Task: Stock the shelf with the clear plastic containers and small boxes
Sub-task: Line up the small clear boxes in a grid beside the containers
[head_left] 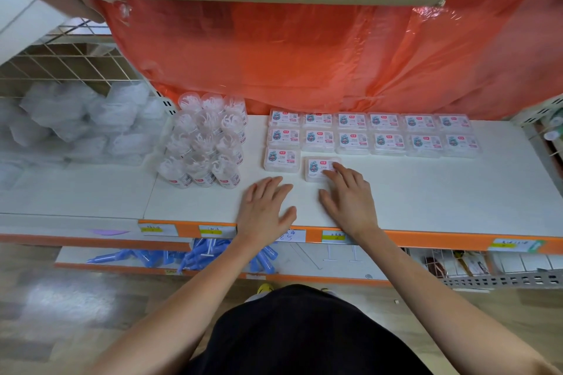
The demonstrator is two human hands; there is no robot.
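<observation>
White shelf (426,192), orange front edge: row 3 of the small boxes (370,132) is under way.
Clear plastic containers (207,143) stand bunched at the left. The boxes lie label-up in 2 rows of 6 against the orange sheet (304,55), with 1 more starting the near row. Right hand (347,195) lays straight, ungripping fingers on the next box (316,167), which sits just off line, probably so it can be slid square. Left hand (265,207) rests flat and spread on bare shelf, holding nothing, likely as a brace.

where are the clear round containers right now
In the head view, the clear round containers stand clustered on the white shelf, left of the rows of small boxes and beyond the left hand.
</observation>
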